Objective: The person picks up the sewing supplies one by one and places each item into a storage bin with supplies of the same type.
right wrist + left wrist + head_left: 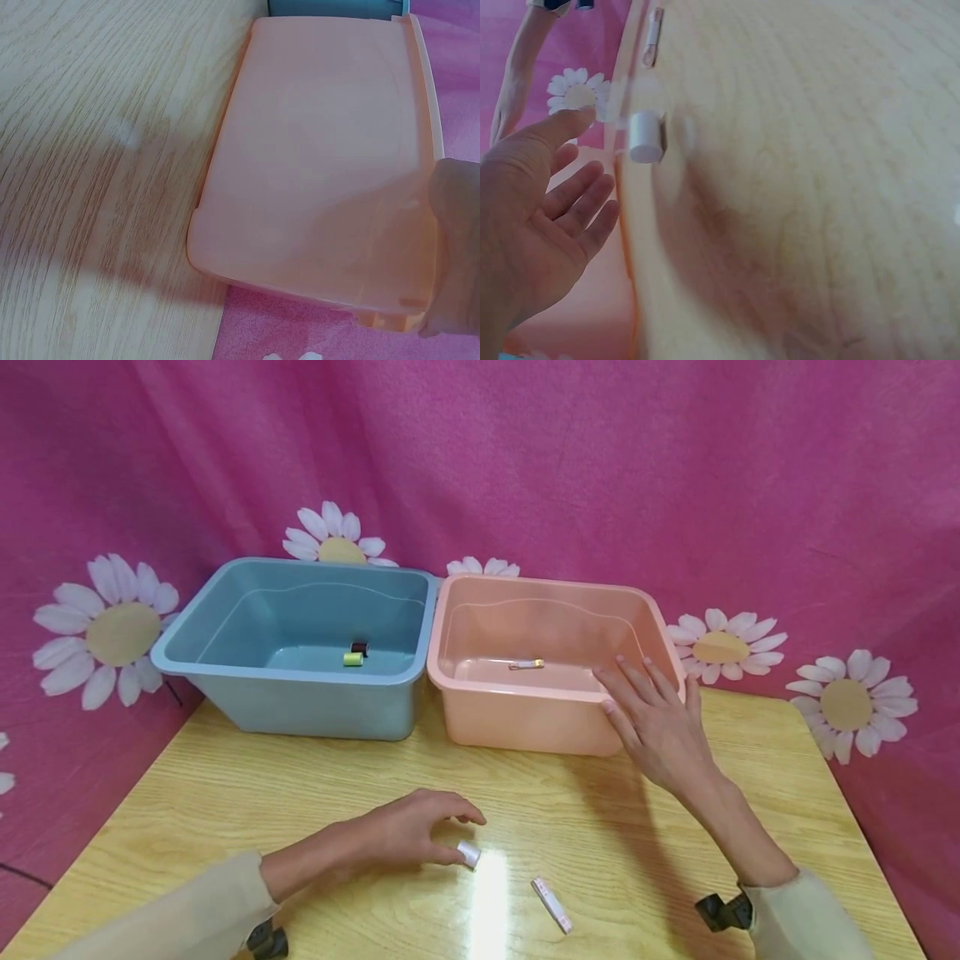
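Observation:
A white thread spool (469, 853) lies on its side on the table, also visible as a white spool (646, 137) in the left wrist view. My left hand (411, 831) is beside it, thumb and fingers apart and around nothing. To the right of that spool lies a narrow folded white-and-pink strip (551, 905), perhaps a tape measure. Over the front right corner of the pink bin (525, 718), my right hand (663, 731) has its fingers spread, with nothing held. Inside this bin is another small folded strip (527, 665) with a yellowish end.
Left of the pink bin stands a blue-grey bin (300, 703), holding a yellow-green spool (352, 659) and a dark brown spool (360, 648). Both bins sit toward the back of the wooden table (360, 777). Behind them hangs a magenta cloth (525, 460) with daisies.

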`<move>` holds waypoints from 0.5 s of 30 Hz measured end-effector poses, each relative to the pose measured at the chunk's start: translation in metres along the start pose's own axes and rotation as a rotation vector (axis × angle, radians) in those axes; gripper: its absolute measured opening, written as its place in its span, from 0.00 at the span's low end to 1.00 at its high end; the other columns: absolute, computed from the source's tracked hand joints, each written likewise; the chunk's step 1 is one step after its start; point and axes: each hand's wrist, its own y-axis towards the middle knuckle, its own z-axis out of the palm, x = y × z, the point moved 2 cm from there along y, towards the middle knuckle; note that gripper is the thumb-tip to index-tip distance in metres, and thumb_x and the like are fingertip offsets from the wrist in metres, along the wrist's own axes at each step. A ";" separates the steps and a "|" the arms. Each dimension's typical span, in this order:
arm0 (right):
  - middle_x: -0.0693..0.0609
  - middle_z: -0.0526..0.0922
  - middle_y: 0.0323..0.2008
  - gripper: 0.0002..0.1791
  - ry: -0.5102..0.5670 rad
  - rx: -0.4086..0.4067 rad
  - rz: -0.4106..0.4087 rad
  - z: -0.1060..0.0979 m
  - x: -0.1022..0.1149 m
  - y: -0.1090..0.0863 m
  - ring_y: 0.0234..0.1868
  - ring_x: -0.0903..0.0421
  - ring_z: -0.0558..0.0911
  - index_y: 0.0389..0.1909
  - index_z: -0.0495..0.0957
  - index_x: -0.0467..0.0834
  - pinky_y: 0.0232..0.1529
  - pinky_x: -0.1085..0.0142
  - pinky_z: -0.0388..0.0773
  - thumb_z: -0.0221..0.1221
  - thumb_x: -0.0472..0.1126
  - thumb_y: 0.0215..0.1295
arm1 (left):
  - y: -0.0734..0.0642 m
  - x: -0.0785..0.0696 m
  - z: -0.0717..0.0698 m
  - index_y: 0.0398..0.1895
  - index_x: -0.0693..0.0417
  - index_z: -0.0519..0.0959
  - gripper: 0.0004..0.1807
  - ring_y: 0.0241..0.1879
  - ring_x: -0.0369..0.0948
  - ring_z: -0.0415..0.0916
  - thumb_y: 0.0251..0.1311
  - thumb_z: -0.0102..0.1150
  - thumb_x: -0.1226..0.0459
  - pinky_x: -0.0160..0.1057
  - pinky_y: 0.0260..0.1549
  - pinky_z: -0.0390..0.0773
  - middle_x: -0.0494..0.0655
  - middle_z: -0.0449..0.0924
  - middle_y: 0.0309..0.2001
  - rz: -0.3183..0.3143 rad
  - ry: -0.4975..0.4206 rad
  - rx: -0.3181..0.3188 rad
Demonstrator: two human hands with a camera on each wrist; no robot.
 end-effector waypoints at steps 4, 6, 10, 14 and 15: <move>0.45 0.65 0.72 0.26 0.005 0.002 0.005 0.000 0.000 0.000 0.72 0.37 0.59 0.73 0.67 0.55 0.65 0.28 0.39 0.52 0.49 0.76 | -0.001 0.002 0.004 0.59 0.52 0.79 0.22 0.55 0.35 0.74 0.62 0.69 0.60 0.39 0.57 0.72 0.40 0.80 0.54 0.022 0.028 0.014; 0.45 0.65 0.72 0.26 0.007 0.004 0.008 0.000 0.000 0.000 0.72 0.37 0.59 0.73 0.67 0.55 0.65 0.28 0.39 0.52 0.49 0.76 | -0.002 0.004 0.006 0.59 0.52 0.79 0.21 0.56 0.34 0.74 0.62 0.69 0.61 0.38 0.58 0.72 0.39 0.80 0.54 0.043 0.042 0.014; 0.45 0.65 0.73 0.26 0.005 0.013 0.013 0.000 -0.001 0.000 0.72 0.37 0.59 0.73 0.67 0.55 0.65 0.28 0.39 0.51 0.50 0.76 | -0.002 0.007 0.010 0.57 0.53 0.80 0.20 0.55 0.34 0.74 0.62 0.69 0.64 0.36 0.56 0.73 0.39 0.80 0.54 0.097 0.091 0.010; 0.45 0.64 0.73 0.26 0.003 0.021 0.015 0.001 -0.001 0.000 0.73 0.37 0.58 0.73 0.66 0.56 0.65 0.28 0.39 0.51 0.50 0.77 | -0.001 0.009 0.013 0.55 0.54 0.81 0.18 0.53 0.34 0.75 0.61 0.69 0.65 0.35 0.54 0.74 0.41 0.81 0.53 0.135 0.125 -0.002; 0.45 0.64 0.73 0.26 0.003 0.022 0.016 0.001 -0.001 0.000 0.73 0.37 0.58 0.73 0.66 0.56 0.65 0.28 0.38 0.51 0.50 0.77 | 0.000 0.009 0.014 0.55 0.54 0.81 0.18 0.53 0.34 0.75 0.61 0.69 0.65 0.35 0.53 0.75 0.41 0.81 0.53 0.141 0.127 -0.004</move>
